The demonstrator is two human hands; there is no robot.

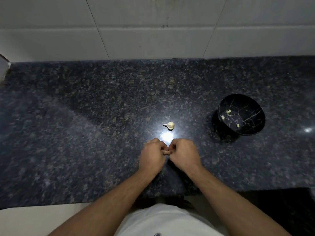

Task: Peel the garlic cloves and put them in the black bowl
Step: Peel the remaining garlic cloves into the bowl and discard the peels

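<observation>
My left hand (152,155) and my right hand (185,153) meet knuckle to knuckle over the dark granite counter, fingers curled. Between their fingertips they pinch a small garlic clove (167,152), mostly hidden. A partial garlic bulb (170,125) lies on the counter just beyond the hands. The black bowl (252,103) with gold veins stands to the right and holds three pale peeled cloves (228,111).
The granite counter (102,116) runs wide to the left and right, backed by a white tiled wall (153,31). Its front edge lies close to my body. A bright light reflection sits on the counter between the bulb and my hands.
</observation>
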